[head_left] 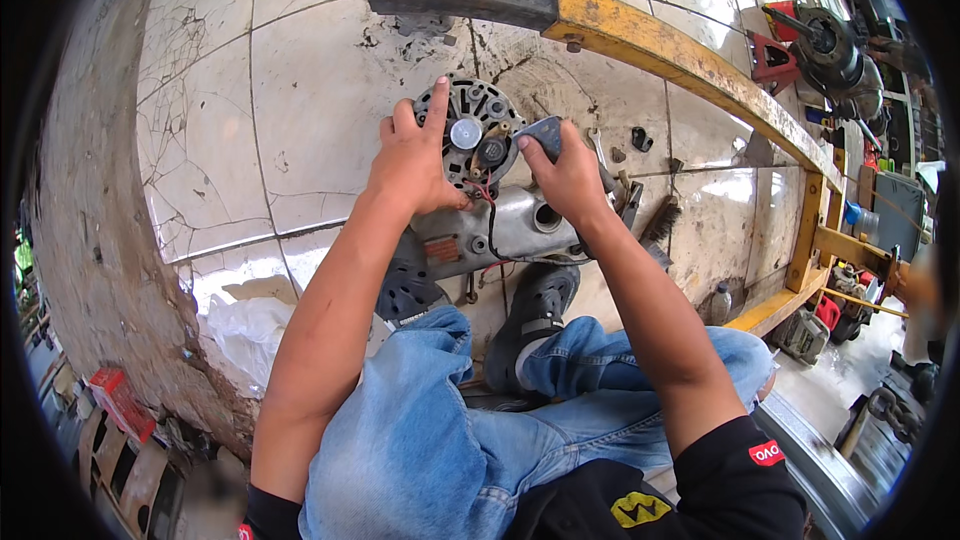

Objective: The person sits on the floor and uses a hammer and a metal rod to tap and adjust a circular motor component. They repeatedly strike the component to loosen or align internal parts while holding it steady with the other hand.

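A round alternator [480, 105] with a slotted metal rear sits on the tiled floor in front of me. My left hand [412, 155] grips it from the left, the index finger along its upper rim and the thumb at its lower edge. In my right hand [572, 175], a dark grey, flat-faced block [541, 134] is pinched between thumb and fingers at the alternator's right side. Its exact kind is unclear. Red and black wires [490, 202] run down from the alternator. They cross a silver metal casing [500, 228] with a round hole, lying nearer my feet.
A yellow steel frame [690, 55] with a dark end arches over the far and right floor. Right of the casing lie several hand tools and a brush [662, 219]. My dark clogs [535, 305] flank the near side; a white plastic bag [250, 335] lies left. A small bottle [720, 302] stands right.
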Action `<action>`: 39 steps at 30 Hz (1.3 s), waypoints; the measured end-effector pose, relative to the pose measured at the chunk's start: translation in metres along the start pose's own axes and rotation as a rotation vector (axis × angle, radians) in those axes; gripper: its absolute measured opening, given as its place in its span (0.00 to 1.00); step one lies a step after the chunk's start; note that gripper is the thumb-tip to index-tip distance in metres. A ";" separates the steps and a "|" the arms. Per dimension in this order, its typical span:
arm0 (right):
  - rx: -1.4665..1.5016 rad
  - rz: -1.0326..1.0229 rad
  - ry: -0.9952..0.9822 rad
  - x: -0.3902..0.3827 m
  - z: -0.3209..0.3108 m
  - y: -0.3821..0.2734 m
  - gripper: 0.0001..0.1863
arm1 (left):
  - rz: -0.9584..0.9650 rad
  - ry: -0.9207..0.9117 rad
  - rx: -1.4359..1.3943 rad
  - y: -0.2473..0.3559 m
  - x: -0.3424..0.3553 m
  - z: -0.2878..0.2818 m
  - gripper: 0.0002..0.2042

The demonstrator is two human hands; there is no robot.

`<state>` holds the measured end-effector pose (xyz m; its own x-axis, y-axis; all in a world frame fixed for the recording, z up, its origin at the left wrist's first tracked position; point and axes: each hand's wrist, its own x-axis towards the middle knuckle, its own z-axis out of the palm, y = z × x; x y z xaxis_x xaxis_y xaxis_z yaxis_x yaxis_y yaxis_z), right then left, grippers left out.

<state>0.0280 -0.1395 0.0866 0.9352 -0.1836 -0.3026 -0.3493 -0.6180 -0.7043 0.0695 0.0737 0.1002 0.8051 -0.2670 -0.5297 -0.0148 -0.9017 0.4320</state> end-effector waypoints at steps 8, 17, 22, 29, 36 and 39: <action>-0.125 -0.056 -0.065 -0.007 -0.003 -0.004 0.21 | -0.023 -0.043 0.026 0.000 0.001 -0.002 0.76; -0.036 -0.107 0.032 -0.003 0.001 0.010 0.20 | -0.027 -0.050 0.033 0.002 0.002 -0.004 0.75; -0.178 -0.148 -0.054 -0.008 -0.001 0.006 0.20 | -0.031 -0.054 0.037 0.001 0.001 -0.005 0.75; -0.170 -0.037 -0.140 -0.010 0.000 -0.004 0.18 | -0.039 -0.028 0.026 -0.003 -0.001 0.001 0.75; -0.114 -0.036 -0.090 -0.011 0.000 -0.004 0.18 | -0.053 -0.034 0.025 0.000 0.000 -0.003 0.74; -0.044 -0.048 -0.037 -0.008 0.003 0.007 0.18 | -0.057 -0.031 0.019 0.002 -0.001 -0.002 0.73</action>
<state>0.0177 -0.1401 0.0821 0.9478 -0.1247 -0.2935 -0.3003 -0.6584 -0.6901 0.0699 0.0727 0.1031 0.7861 -0.2254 -0.5755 0.0187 -0.9220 0.3867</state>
